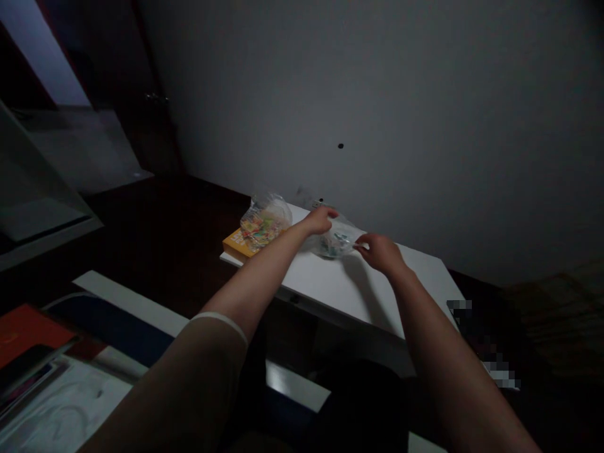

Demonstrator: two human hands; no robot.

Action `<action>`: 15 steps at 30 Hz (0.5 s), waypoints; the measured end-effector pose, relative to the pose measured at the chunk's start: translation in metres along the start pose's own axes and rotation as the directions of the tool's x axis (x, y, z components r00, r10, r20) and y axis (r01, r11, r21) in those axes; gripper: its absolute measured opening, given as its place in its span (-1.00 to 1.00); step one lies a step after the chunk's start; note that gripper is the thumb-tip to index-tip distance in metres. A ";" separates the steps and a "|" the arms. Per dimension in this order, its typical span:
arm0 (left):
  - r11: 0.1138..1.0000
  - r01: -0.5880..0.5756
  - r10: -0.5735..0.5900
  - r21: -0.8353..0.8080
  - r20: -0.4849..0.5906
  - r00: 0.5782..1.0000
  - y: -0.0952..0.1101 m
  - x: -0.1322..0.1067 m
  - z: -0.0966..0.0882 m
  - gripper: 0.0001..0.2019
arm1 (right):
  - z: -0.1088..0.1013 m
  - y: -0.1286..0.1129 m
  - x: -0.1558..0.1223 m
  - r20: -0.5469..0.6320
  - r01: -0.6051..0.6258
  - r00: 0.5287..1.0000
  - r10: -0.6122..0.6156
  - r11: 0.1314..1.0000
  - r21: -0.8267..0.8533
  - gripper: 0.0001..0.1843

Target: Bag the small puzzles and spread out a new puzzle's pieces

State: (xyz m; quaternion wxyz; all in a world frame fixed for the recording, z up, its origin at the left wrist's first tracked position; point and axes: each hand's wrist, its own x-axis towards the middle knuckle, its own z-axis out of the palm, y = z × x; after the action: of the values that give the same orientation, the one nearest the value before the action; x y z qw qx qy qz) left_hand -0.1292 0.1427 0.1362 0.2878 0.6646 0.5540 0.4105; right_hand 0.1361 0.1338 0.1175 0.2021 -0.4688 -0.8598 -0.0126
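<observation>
A clear plastic bag (338, 241) with small green-and-white contents, too dim to make out, rests on the white table (325, 283) between my hands. My right hand (380, 253) pinches its right edge between thumb and fingers. Reaching over from the left, my left hand (319, 221) has its fingers closed at the bag's upper left edge; the exact grip is partly hidden. To the left of that hand, another clear plastic bag (265, 220) with colourful wrapped contents sits on a yellow box (238, 244).
A grey wall (406, 126) rises right behind the table. At lower left lie an orange item (31, 333) and a transparent sleeve or packet (61, 402). A dark door (153, 126) stands at the far left. A blurred-out patch is beside the table's right end.
</observation>
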 end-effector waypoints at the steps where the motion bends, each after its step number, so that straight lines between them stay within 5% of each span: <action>1: 1.000 -0.014 0.014 -0.012 -0.014 1.000 0.006 0.003 -0.003 -0.44 | -0.006 0.002 0.008 -0.089 -0.009 0.996 0.010 1.000 0.018 -0.74; 4: 0.995 -0.091 0.090 -0.031 -0.035 0.995 0.021 0.009 -0.008 -0.47 | -0.023 0.002 0.025 -0.318 0.021 0.948 0.004 0.997 0.075 -0.65; 8: 0.988 -0.154 0.154 -0.012 0.019 0.988 0.029 0.003 -0.004 -0.64 | -0.033 -0.001 0.023 -0.237 -0.007 0.971 0.025 0.997 0.075 -0.73; 12: 0.986 -0.163 0.162 -0.028 -0.030 0.986 0.034 -0.010 0.007 -0.67 | -0.025 -0.010 0.008 -0.423 0.131 0.906 -0.022 0.965 0.229 -0.75; 15: 0.978 -0.204 0.204 -0.046 -0.005 0.979 0.047 -0.024 0.023 -0.72 | -0.007 -0.027 0.000 -0.429 0.240 0.901 -0.072 0.904 0.353 -0.69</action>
State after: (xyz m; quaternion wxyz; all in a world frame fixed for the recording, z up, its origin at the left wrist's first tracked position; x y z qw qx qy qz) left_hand -0.0872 0.1103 0.1591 0.2596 0.7110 0.4732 0.4507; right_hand 0.1164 0.1172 0.1288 0.4651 -0.3331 -0.8187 0.0486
